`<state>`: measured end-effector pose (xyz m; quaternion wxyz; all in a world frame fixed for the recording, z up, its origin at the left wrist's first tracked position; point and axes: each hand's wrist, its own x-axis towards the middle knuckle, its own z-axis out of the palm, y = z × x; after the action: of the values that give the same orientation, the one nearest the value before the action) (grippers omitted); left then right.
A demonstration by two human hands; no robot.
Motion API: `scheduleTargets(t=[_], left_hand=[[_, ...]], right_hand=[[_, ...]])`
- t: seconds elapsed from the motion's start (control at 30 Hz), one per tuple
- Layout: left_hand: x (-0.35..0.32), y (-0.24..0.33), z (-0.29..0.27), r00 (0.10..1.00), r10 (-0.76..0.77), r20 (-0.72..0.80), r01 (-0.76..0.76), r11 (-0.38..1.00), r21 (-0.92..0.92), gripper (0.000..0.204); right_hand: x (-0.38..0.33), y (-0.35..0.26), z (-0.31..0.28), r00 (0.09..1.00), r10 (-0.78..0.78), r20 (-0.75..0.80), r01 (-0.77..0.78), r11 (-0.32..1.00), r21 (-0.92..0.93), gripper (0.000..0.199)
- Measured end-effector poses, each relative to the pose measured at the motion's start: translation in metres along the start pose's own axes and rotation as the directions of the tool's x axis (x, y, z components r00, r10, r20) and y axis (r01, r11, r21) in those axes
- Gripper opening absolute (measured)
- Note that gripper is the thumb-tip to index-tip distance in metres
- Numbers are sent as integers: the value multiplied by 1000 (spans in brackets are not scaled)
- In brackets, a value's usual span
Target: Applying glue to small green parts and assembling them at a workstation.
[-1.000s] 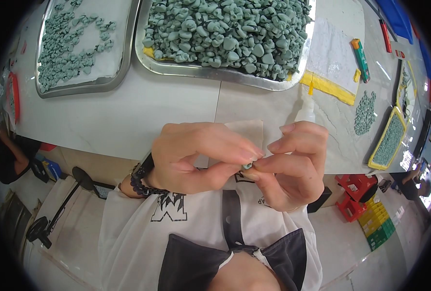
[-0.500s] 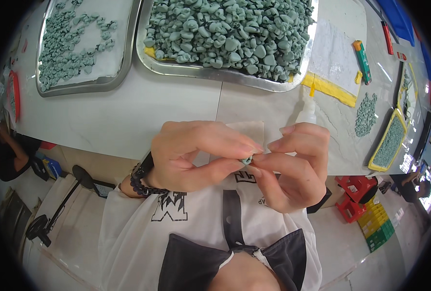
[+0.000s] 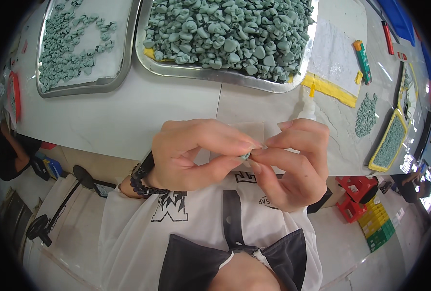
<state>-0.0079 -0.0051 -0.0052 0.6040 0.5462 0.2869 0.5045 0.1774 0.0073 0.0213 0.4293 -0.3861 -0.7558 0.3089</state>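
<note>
Between my two hands, over the table's front edge, is a small grey-green moulded piece (image 3: pixel 245 156). The thumb and forefinger of my left hand (image 3: pixel 193 153) pinch it from the left. My right hand (image 3: pixel 295 162) meets it from the other side, its thumb and fingertips pressed close against it. Most of the piece is hidden by the fingertips. Beyond my hands, a large metal tray (image 3: pixel 210 73) is heaped with similar grey-green pieces (image 3: pixel 225 36). A second metal tray (image 3: pixel 87 89), further left, bears a thinner spread of pieces on a white sheet.
A white bottle with a yellow nozzle (image 3: pixel 308 107) stands behind my right hand. To the right lie a loose patch of small pieces (image 3: pixel 366 115), a yellow-rimmed tray (image 3: pixel 373 167) and a green-and-orange cutter (image 3: pixel 362 62). Red stools (image 3: pixel 353 194) stand below the table, right.
The fingertips have shifted slightly around the small piece, and less of it shows. My right forefinger and thumb have moved a little upward. The trays have not moved.
</note>
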Motion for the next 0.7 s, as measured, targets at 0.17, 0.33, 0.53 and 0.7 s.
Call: scheduleTargets(t=[0.17,0.33,0.53,0.7], left_hand=[[-4,1,3,998,-39,-53,40,999,23,17],[-5,1,5,995,-61,-84,58,997,-49,17],[-2,7,5,992,-75,-102,79,996,35,19],[-8,0,6,990,-92,-107,98,994,46,22]], right_hand=[[-3,1,2,1000,-4,-10,3,1000,-16,21],[-1,-9,0,998,70,4,-70,996,-61,31],[3,-14,0,998,62,30,-58,993,-98,32],[-5,-7,4,997,71,35,-66,989,-129,31]])
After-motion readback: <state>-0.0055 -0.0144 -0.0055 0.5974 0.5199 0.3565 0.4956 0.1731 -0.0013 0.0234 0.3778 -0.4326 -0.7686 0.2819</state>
